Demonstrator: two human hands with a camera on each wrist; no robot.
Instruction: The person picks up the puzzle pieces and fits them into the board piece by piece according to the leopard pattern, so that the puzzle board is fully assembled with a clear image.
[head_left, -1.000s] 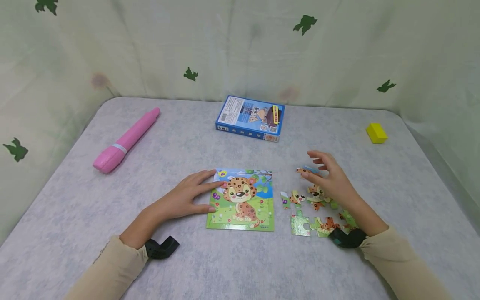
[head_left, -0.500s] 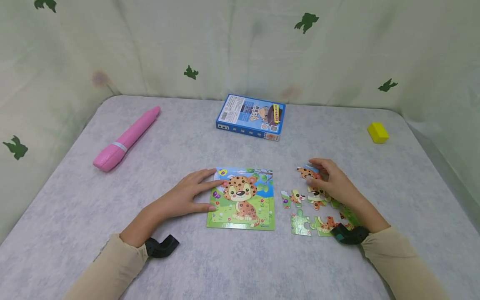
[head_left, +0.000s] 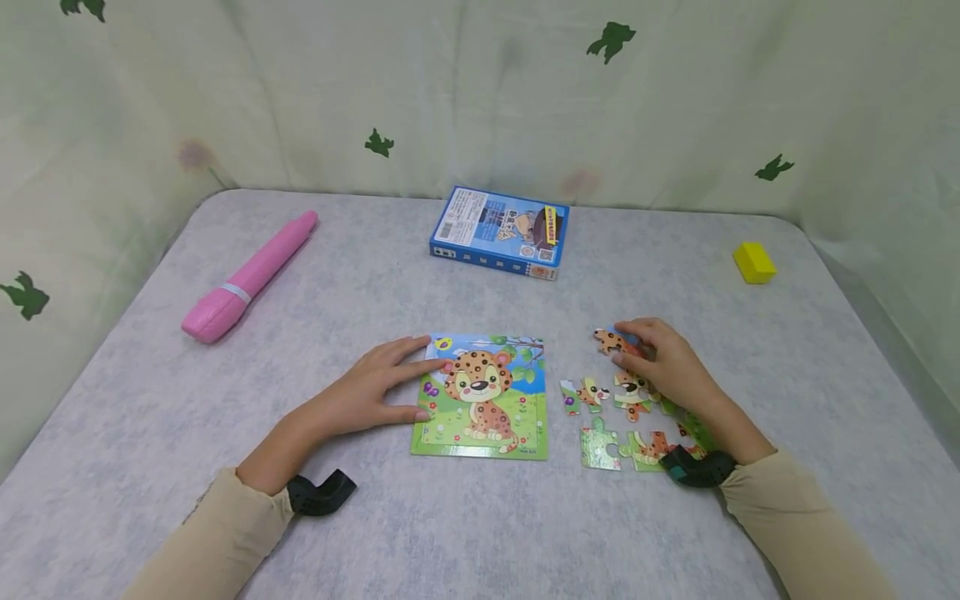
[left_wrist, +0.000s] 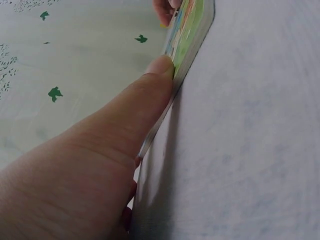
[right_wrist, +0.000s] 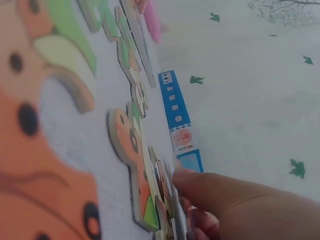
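Observation:
A square puzzle board point(head_left: 483, 397) with a spotted leopard cub picture lies in the middle of the table in the head view. My left hand point(head_left: 382, 390) rests at its left side, fingers spread and fairly straight; in the left wrist view the thumb point(left_wrist: 135, 102) presses on the board's edge. My right hand point(head_left: 671, 362) holds a leopard puzzle piece point(head_left: 609, 340) at the back of the loose pieces, thumb at its near edge and index finger at its far edge. Several jigsaw pieces point(head_left: 600, 448) lie below and left of that hand, some hidden under its wrist.
A blue printed box point(head_left: 498, 232) lies behind the board. A pink stick-like object point(head_left: 251, 279) is at the back left, and a yellow block point(head_left: 754, 263) at the back right. A pale curtain point(head_left: 480, 92) with green leaf shapes hangs behind the table point(head_left: 375, 517).
My right hand has come down onto the spotted puzzle piece, its thumb and index finger closing in on it. The left hand has stayed on the board's left edge.

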